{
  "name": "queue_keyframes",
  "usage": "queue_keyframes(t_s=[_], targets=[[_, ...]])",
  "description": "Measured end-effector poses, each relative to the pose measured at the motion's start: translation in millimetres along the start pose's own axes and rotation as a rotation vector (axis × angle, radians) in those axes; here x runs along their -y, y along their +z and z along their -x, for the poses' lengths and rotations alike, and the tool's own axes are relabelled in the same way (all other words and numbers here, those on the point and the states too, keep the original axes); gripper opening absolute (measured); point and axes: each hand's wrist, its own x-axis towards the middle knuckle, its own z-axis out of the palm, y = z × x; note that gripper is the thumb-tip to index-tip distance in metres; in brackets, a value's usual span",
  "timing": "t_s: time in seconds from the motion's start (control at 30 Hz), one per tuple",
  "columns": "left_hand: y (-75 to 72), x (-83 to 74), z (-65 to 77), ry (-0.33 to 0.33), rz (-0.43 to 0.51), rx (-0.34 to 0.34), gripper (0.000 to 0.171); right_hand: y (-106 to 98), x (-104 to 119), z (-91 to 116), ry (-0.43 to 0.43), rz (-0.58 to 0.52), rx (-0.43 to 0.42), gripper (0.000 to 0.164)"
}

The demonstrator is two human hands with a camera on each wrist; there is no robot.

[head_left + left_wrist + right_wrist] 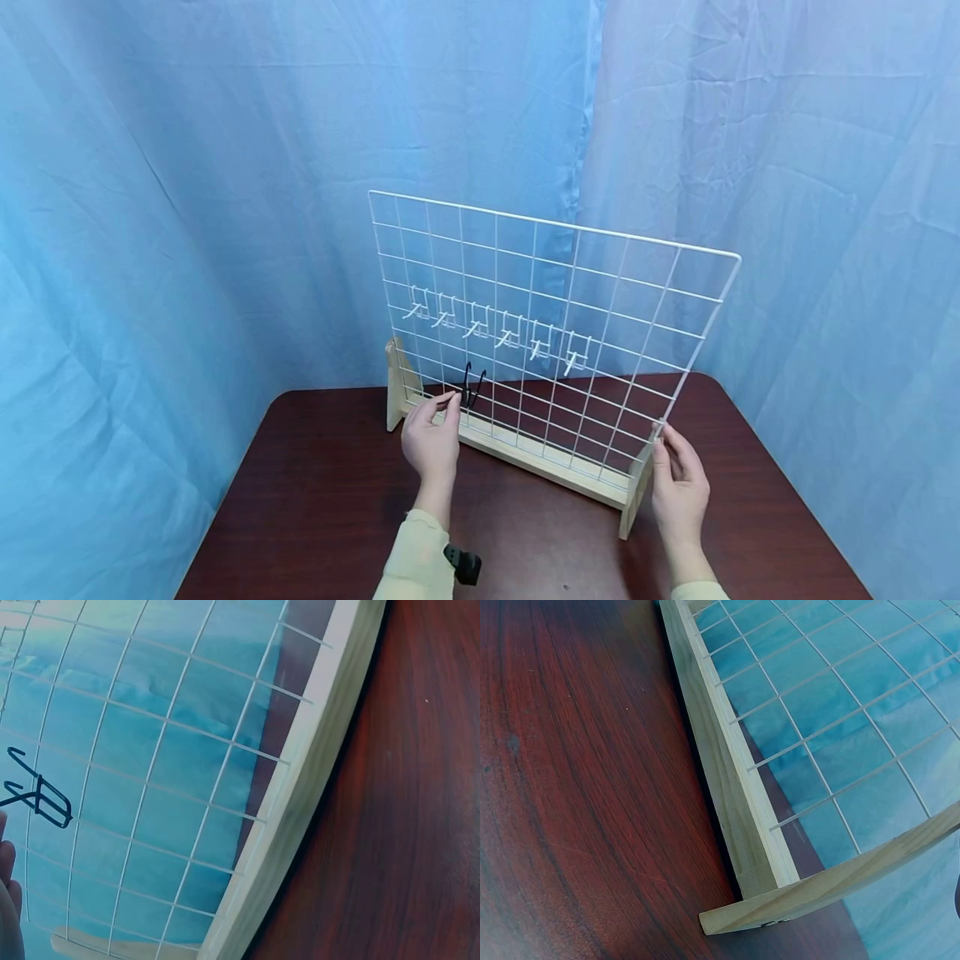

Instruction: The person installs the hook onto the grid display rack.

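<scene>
My left hand (pixel 432 442) pinches a black wire hook (pixel 468 393) by its arm, in front of the lower left part of a white wire grid rack (pixel 555 223). In the left wrist view, two bent prongs of the black hook (pixel 37 796) point up and its small rectangular frame faces the mesh; fingertips show at the left edge. Several white hooks (pixel 476 328) hang in a row along one grid wire. My right hand (pixel 681 492) grips the rack's right side edge near the top of its wooden end piece. The right hand is hidden in its wrist view.
The grid stands upright in a pale wooden base (pixel 525 463) with an end piece (pixel 393 387) at its left. Beneath it is a dark red-brown table (pixel 330 500). Blue curtains (pixel 315 167) hang behind and on both sides.
</scene>
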Motion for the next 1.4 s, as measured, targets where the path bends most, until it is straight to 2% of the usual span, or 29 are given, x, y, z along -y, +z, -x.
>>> queue_keyframes(t_s=[0.2, 0.5, 0.8, 0.97, 1.2, 1.4], targets=[[8.8, -5.3, -4.6, -0.001, 0.008, -0.044, 0.007, 0.4, -0.5, -0.1, 0.004, -0.011, -0.005, 0.029], [17.4, -12.9, -9.6, -0.081, -0.022, -0.027, 0.006, 0.2, -2.5, -0.4, 0.000, -0.032, -0.008, 0.029], [25.2, -14.6, -9.9, -0.183, -0.063, 0.036, 0.007, 0.2, -2.9, -0.5, 0.003, -0.026, -0.008, 0.029], [27.6, -11.9, -4.8, -0.233, -0.080, 0.083, 0.009, 0.3, -2.1, -0.2, 0.010, -0.017, -0.010, 0.029], [24.9, 2.0, 10.0, -0.292, -0.115, 0.176, 0.015, 0.6, -0.9, 0.2, 0.019, -0.008, -0.011, 0.030], [18.8, 16.2, 22.5, -0.326, -0.119, 0.233, 0.012, 0.5, -1.8, -0.4, 0.020, -0.024, -0.015, 0.030]])
